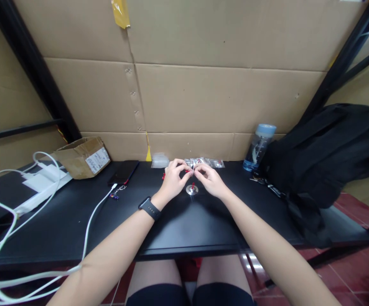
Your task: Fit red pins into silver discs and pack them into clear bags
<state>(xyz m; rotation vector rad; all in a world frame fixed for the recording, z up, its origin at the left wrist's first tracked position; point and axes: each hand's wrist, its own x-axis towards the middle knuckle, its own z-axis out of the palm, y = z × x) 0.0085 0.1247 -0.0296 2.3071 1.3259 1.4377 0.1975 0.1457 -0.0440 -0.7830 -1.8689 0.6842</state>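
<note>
Thin piece point(193, 170), too small to identify, sits between left hand point(174, 175) and right hand point(210, 179), both grips apparently pinching it above or beyond the metal disc point(191, 192), delicate handling that likely calls for steadiness next.

Above the black surface point(184, 233), the left hand point(175, 177), with a dark watch point(149, 208) at its wrist, and the right hand point(211, 180) meet at the fingertips, pinching a thin item point(193, 170) too small to identify; near them lies a shiny metal disc point(189, 192) bearing a small red piece point(193, 185). Clear packets point(214, 163) lie behind the hands, along the cardboard wall point(184, 97). Noted at left: a dark flat device point(123, 172), a white cable point(92, 212) and an open cardboard box point(80, 159); at right, a blue-capped bottle point(259, 146) stands beside a black bag point(327, 157).
</note>
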